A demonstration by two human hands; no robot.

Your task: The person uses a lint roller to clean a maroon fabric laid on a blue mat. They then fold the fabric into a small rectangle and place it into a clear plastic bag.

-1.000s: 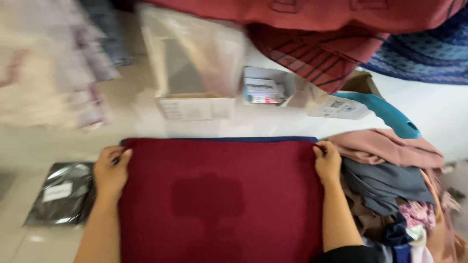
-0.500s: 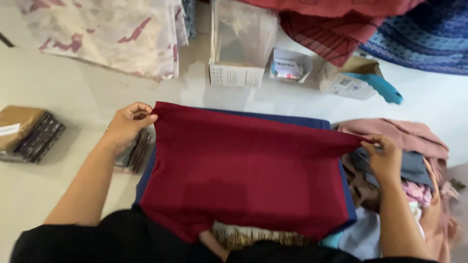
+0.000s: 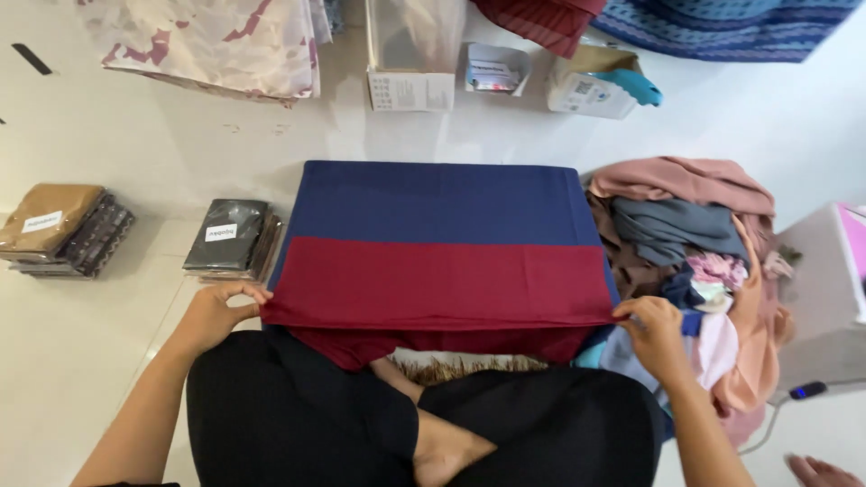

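A person sits cross-legged on a pale floor (image 3: pixel 108 361), black-clad knees at six o'clock, with a two-coloured cloth (image 3: pixel 442 243) spread in front of them at the centre of the head view. The cloth's far half, toward twelve o'clock, is dark blue and lies flat on the floor; its near half is dark red and is lifted at the front edge. The left hand (image 3: pixel 216 311), at about eight o'clock, has its fingers closed in a pinch on the cloth's near left corner. The right hand (image 3: pixel 654 329), at about four o'clock, is likewise closed on the near right corner, so the red edge is stretched taut between the two. Just to the right of the cloth, at three o'clock, a heap of clothes (image 3: pixel 695 234) in pink, grey, peach and brown touches its side. At nine o'clock, just beside the cloth's left edge, lies a dark packet in clear wrap (image 3: pixel 227 236), and farther out toward the frame edge a brown packet (image 3: pixel 59 225). At twelve o'clock a white box (image 3: pixel 413 86) stands well apart, with a patterned pale fabric (image 3: pixel 207 41) at eleven o'clock.
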